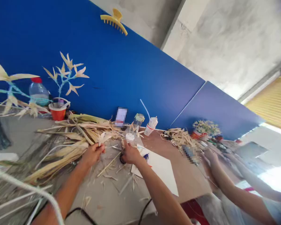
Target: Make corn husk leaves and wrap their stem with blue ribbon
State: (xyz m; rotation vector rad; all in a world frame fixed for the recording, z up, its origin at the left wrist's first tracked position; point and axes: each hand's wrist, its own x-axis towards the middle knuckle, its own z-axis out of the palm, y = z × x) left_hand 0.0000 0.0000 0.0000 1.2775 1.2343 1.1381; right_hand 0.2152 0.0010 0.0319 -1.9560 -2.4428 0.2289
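My left hand (95, 153) is closed in a pinch on a pale corn-husk flower (104, 138), whose petals stick up above the fingertips. To its right, my right hand (131, 153) reaches over the table with its fingers curled. A small dark round object (122, 158) lies against the underside of that hand; whether the fingers grip it or something else is hidden. Just beyond the right hand stands a clear cup with a white content (130, 137). Dried corn husks (61, 153) are heaped left of and behind my left hand, and scraps lie between the hands.
A white sheet (165, 175) lies right of my right hand. Along the blue partition (140, 68) stand a red pot (58, 112) with a husk-flower branch, a bottle (38, 92) and a white cup (150, 125) with a straw. At right, another person's arms (224, 178) reach over the table.
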